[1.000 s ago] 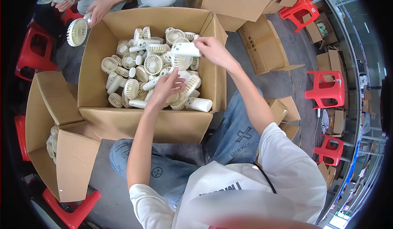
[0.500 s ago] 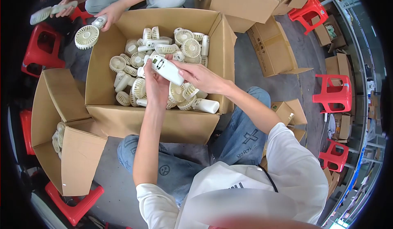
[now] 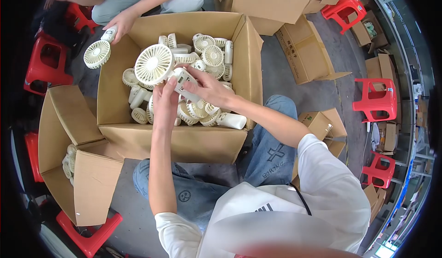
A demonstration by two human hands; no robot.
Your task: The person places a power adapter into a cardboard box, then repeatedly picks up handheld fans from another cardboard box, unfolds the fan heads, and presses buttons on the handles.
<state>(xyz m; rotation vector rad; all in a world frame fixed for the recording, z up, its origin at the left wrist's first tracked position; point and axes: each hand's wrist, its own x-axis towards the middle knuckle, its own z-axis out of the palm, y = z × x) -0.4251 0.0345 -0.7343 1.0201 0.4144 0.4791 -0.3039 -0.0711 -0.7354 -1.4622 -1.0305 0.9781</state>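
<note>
A white handheld fan (image 3: 154,65) is held up over the large cardboard box (image 3: 175,140), its round grille turned upward to the left. My right hand (image 3: 209,88) is wrapped round the fan's handle, on which a small dark panel shows. My left hand (image 3: 165,96) grips the same fan near the neck, below the grille. Under both hands, several white fans (image 3: 212,55) lie jumbled inside the box. One fan with a thick handle (image 3: 231,120) rests near the box's front right corner.
Across the box, a co-worker's hand (image 3: 120,25) holds another fan (image 3: 97,54) beyond its left edge. A smaller open box (image 3: 94,189) with fans stands at the left. Red stools (image 3: 375,100) and cardboard boxes (image 3: 304,50) stand around.
My hands have come together on one fan, and its round head has swung up to face upward left. The co-worker's other hand has moved up and away at the top left.
</note>
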